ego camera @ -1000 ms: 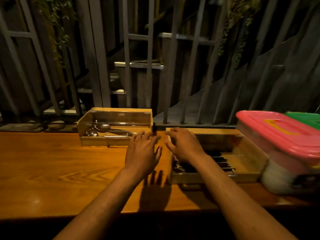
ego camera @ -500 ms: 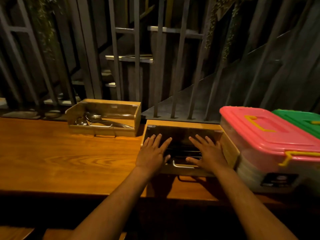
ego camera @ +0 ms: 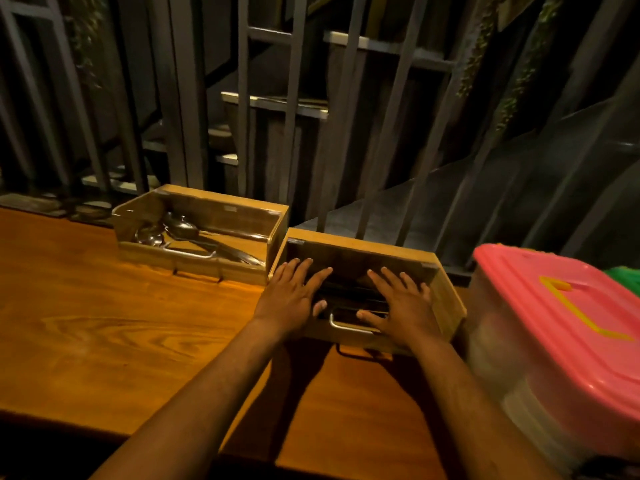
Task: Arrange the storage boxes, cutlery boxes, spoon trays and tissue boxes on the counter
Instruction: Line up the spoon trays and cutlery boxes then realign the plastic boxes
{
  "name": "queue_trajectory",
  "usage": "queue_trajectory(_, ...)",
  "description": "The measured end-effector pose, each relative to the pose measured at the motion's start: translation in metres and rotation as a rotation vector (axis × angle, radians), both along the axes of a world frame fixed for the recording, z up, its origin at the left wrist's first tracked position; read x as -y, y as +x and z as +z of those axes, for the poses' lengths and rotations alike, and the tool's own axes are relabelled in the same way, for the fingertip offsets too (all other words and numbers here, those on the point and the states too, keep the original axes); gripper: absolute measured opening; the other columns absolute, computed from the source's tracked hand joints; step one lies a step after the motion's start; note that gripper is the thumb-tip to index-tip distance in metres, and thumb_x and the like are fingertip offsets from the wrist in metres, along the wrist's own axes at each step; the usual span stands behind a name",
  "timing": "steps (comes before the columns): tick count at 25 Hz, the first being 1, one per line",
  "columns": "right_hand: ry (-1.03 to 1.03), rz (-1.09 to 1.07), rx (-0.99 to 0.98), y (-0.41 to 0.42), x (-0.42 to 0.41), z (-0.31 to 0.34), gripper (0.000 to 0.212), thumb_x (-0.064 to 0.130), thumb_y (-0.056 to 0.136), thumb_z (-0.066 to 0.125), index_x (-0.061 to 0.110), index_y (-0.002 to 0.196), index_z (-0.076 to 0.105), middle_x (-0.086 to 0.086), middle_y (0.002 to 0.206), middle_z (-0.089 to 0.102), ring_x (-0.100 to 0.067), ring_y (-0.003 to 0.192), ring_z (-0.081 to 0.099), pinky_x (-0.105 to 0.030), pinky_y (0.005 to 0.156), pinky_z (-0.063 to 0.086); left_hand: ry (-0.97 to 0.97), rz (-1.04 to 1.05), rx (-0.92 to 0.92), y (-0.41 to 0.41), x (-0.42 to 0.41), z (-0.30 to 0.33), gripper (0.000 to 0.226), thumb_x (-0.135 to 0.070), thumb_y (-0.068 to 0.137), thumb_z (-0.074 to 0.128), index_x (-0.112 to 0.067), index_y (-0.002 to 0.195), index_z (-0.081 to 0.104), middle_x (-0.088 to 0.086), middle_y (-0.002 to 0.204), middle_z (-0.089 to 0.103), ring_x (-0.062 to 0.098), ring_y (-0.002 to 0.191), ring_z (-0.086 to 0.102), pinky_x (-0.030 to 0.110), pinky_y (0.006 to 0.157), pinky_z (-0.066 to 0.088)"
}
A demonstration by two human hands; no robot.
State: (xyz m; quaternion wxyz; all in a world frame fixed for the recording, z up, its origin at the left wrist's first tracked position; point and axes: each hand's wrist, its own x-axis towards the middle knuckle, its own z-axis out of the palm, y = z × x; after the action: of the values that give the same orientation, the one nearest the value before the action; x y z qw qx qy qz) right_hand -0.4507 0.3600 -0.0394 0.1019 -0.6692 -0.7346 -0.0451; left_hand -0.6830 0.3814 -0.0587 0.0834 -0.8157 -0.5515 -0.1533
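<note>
So the cutlery box [ego camera: 367,289] is a light wooden box with a clear lid and a metal bar handle [ego camera: 349,325] on its near face. It sits at the back of the wooden counter [ego camera: 138,341], close against the railing [ego camera: 294,116]. Inside it's dark — I can make out a few long dark pieces lying across, but can't tell what they are.

Both hands lie flat on its lid, fingers straight and spread, gripping nothing. The left hand [ego camera: 291,301] is over the box's left end, the right hand [ego camera: 403,306] over the right half with its thumb just above the handle.

Just beside it on the left, almost corner to corner, is the spoon tray [ego camera: 201,233] — same wood and clear top, holding metal spoons [ego camera: 173,230] with bowls to the left.

On the right, very near the box, is a storage box with a pink lid [ego camera: 561,323] and yellow latch, blurry. A bit of green lid [ego camera: 623,275] peeks out behind it.
</note>
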Motion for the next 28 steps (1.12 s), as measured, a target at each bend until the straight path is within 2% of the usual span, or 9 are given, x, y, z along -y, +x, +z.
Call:
queue_trajectory(12, 0.018, -0.025, 0.049, -0.006, -0.123, -0.001, 0.084, 0.073, 0.083, 0.046, 0.043, 0.152, 0.008, 0.005, 0.164, 0.012, -0.027, 0.149, 0.01, -0.056, 0.118, 0.009, -0.021, -0.012, 0.003, -0.005, -0.124, 0.003, 0.065, -0.056, 0.096, 0.032, -0.038, 0.153, 0.008, 0.007, 0.162, 0.012, 0.028, 0.149, 0.003, 0.043, 0.119, 0.003)
queue_trajectory(19, 0.015, -0.014, 0.052, -0.008, -0.128, -0.001, 0.083, 0.07, 0.085, 0.048, 0.041, 0.152, 0.009, 0.003, 0.164, 0.012, -0.028, 0.149, 0.01, -0.057, 0.118, 0.007, 0.019, -0.021, 0.058, -0.004, -0.134, -0.007, 0.067, -0.06, 0.09, 0.027, -0.037, 0.152, 0.016, 0.009, 0.16, 0.021, 0.029, 0.148, 0.011, 0.045, 0.12, 0.009)
queue_trajectory(24, -0.17, -0.048, 0.023, -0.012, -0.12, 0.021, 0.082, 0.056, 0.089, 0.055, 0.037, 0.154, 0.008, -0.002, 0.165, 0.007, -0.032, 0.15, 0.007, -0.058, 0.119, 0.008, -0.144, 0.092, -0.103, 0.008, -0.12, 0.021, 0.068, -0.05, 0.096, 0.04, -0.035, 0.154, 0.006, 0.012, 0.162, 0.012, 0.034, 0.148, 0.007, 0.047, 0.119, 0.008)
queue_trajectory(26, -0.147, -0.053, -0.056, -0.013, -0.108, 0.03, 0.074, 0.052, 0.091, 0.056, 0.035, 0.153, 0.019, -0.003, 0.163, 0.015, -0.03, 0.148, 0.015, -0.056, 0.118, 0.017, -0.138, 0.1, -0.077, 0.019, -0.102, 0.036, 0.067, -0.047, 0.094, 0.048, -0.032, 0.152, 0.019, 0.012, 0.157, 0.027, 0.034, 0.145, 0.019, 0.051, 0.118, 0.014)
queue_trajectory(28, -0.071, -0.05, -0.124, -0.005, -0.086, 0.04, 0.067, 0.051, 0.091, 0.056, 0.035, 0.15, 0.029, -0.002, 0.16, 0.025, -0.027, 0.145, 0.025, -0.053, 0.116, 0.027, -0.049, 0.06, 0.011, 0.034, -0.073, 0.049, 0.057, -0.047, 0.092, 0.05, -0.033, 0.145, 0.037, 0.006, 0.145, 0.046, 0.029, 0.138, 0.034, 0.054, 0.116, 0.019)
